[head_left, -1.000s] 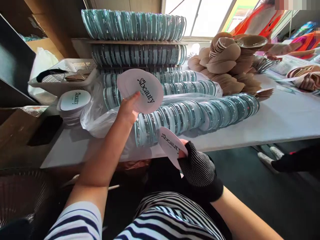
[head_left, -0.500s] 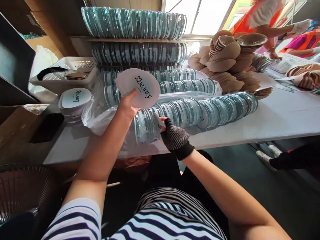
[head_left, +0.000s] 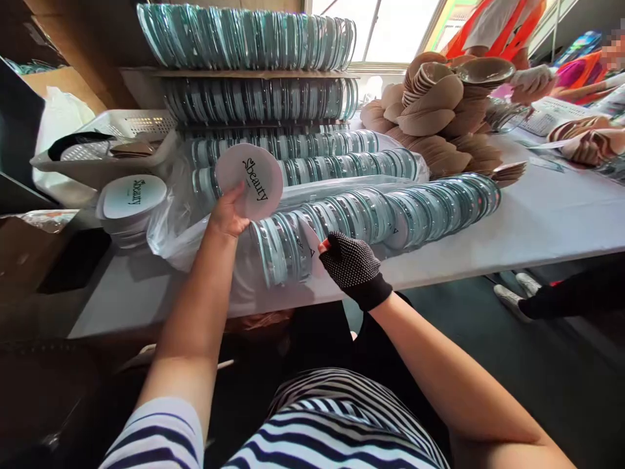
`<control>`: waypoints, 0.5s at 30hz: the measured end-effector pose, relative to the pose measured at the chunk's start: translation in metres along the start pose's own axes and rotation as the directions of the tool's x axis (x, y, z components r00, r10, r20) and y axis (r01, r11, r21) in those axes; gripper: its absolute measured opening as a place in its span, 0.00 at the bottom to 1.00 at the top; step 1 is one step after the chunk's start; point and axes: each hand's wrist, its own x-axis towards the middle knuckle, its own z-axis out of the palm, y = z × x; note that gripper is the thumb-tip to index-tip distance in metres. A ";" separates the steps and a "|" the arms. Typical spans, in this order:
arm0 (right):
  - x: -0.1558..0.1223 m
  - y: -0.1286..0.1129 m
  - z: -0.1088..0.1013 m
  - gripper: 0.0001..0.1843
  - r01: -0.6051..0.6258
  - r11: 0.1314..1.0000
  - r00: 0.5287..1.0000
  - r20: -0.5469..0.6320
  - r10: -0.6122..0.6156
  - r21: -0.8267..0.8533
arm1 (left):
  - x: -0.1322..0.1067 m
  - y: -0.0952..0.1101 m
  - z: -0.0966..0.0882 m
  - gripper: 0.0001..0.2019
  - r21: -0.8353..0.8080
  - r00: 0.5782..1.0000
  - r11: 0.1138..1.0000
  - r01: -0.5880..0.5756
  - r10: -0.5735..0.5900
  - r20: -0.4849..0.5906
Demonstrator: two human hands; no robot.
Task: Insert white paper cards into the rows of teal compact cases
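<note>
My left hand (head_left: 225, 213) is closed on a small stack of round white cards (head_left: 251, 180) printed "beauty", held up in front of the rows of clear round cases. My right hand (head_left: 347, 260), in a black dotted glove, pinches one white card (head_left: 308, 240) and pushes it in among the front row of clear teal-rimmed cases (head_left: 371, 218) lying on the white table (head_left: 537, 228). That card is partly hidden between the cases.
More rows of cases (head_left: 254, 39) are stacked behind on cardboard sheets. A pile of white cards (head_left: 129, 198) and a white basket (head_left: 122, 137) sit at left. Tan round pads (head_left: 439, 111) are heaped at back right, where other people's hands work.
My right hand rose from my lap with one card and pushed it into the front row of cases. My left hand with its card stack shifted slightly left and down.
</note>
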 end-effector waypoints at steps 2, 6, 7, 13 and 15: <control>0.008 0.000 -0.007 0.10 -0.024 0.993 0.997 0.065 0.032 -0.116 | -0.001 0.000 -0.001 0.10 -0.011 1.000 1.000 0.020 -0.019 0.016; 0.014 -0.001 -0.016 0.10 -0.049 0.998 0.976 0.211 0.054 -0.028 | 0.000 -0.002 -0.002 0.10 -0.019 0.999 1.000 -0.009 0.010 0.047; 0.013 -0.002 -0.016 0.10 -0.040 0.999 0.975 0.219 0.033 0.026 | 0.000 -0.003 -0.002 0.10 -0.018 0.998 0.999 -0.032 0.033 0.056; 0.012 -0.008 0.000 0.11 -0.005 0.991 0.976 0.214 0.034 -0.133 | 0.001 -0.006 -0.002 0.11 0.024 0.995 0.995 -0.092 0.091 0.034; 0.013 -0.008 0.003 0.13 0.022 0.976 0.966 0.258 0.035 -0.215 | 0.001 -0.006 -0.002 0.09 0.035 0.994 0.994 -0.103 0.102 0.031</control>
